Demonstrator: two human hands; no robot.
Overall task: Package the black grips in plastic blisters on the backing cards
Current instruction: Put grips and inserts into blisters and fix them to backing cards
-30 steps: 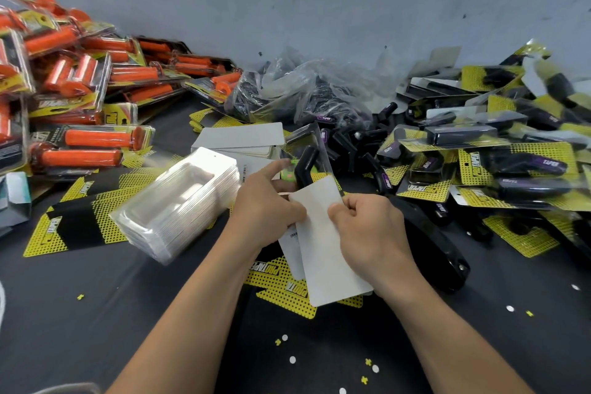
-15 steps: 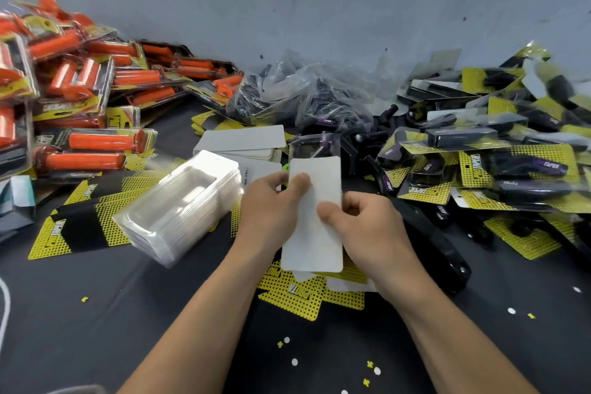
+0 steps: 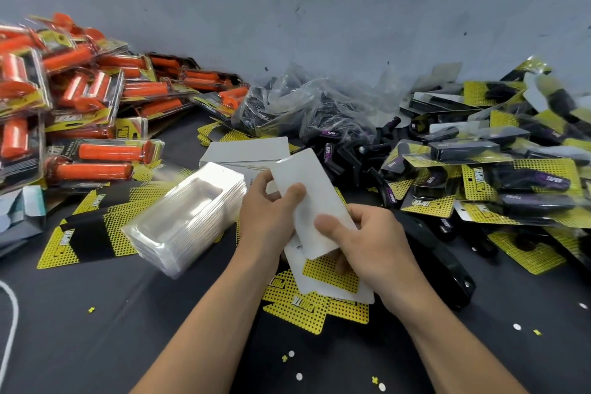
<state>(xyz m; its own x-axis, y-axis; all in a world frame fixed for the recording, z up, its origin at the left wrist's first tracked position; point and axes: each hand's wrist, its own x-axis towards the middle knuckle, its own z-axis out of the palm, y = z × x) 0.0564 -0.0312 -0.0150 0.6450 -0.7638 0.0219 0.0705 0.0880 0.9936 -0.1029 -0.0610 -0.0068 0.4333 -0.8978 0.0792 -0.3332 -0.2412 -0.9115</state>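
Backing card (image 3: 311,189), blank white side up, is held above the table's near centre, tilted with its top end leaning left and away. Its far face is hidden, so I cannot tell whether a blister or grip sits on it. Left hand (image 3: 268,221) pinches the card's left edge, thumb pressed on the white face, fingers curled behind. Right hand (image 3: 374,243) pinches the lower right end, thumb flat on the face, remaining fingers curled under. Directly beneath the hands, a second white card (image 3: 319,281) lies on loose yellow-and-black printed cards (image 3: 307,310). Just left of the left hand is a stack of clear blisters (image 3: 188,217), lying askew. Beyond it is a stack of white cards (image 3: 246,150). Loose black grips (image 3: 348,153) are heaped past the held card, spilling from a crumpled clear plastic bag (image 3: 303,105). Finished black-grip packs (image 3: 511,176) are piled along the right; orange-grip packs (image 3: 80,105) are piled on the left. A long black tool (image 3: 441,262) lies close beside the right wrist; its type is unclear. Black table cover (image 3: 96,329) is dotted with small white and yellow punch-outs.
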